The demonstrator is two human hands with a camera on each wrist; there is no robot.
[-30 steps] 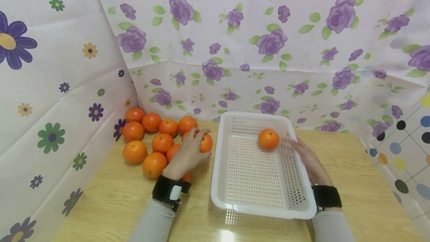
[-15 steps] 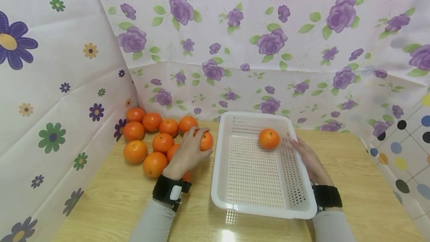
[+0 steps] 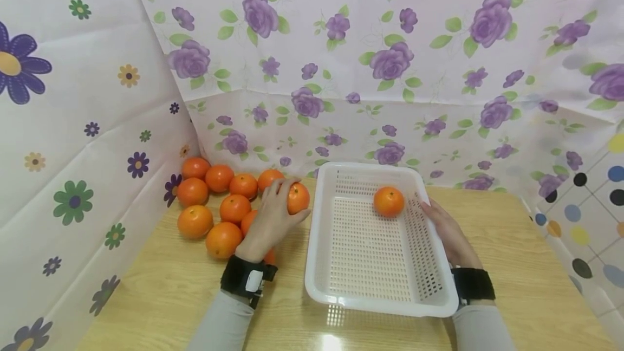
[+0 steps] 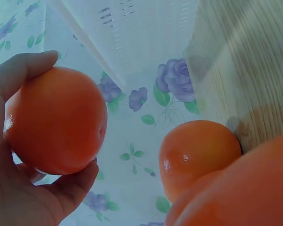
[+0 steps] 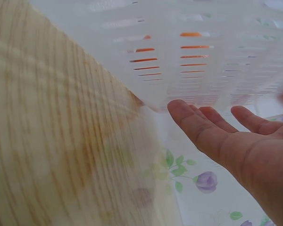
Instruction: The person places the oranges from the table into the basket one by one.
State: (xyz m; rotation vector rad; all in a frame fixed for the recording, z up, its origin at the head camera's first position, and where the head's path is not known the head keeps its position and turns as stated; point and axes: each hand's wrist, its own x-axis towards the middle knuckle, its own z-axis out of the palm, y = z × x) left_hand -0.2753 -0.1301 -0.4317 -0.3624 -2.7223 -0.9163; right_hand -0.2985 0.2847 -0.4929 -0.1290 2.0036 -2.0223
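Note:
With curled fingers and thumb, my left hand (image 3: pixel 274 215) holds a mandarin orange (image 4: pixel 59 120), seen in the head view just left of the basket. Beside and behind that hand several other mandarin oranges (image 3: pixel 235 208) sit in a group on the table; some are partly hidden by it. The white perforated plastic basket (image 3: pixel 322 264) stands to the right, with one mandarin orange (image 3: pixel 389 201) inside, near its far right corner. My right hand (image 3: pixel 450 232) is against the basket's right side, its fingers (image 5: pixel 193 127) fairly straight along the outer wall in the right wrist view.
The wooden table (image 3: pixel 507 264) extends in front and to the right of the basket. A flower-printed sheet (image 3: pixel 341 69) hangs close behind the fruit and basket, and another patterned sheet (image 3: pixel 97 177) closes off the left side.
The mandarin orange in my left hand has come up slightly, away from its neighbours, and shows more beyond the fingers. My right hand and the basket stay where they were.

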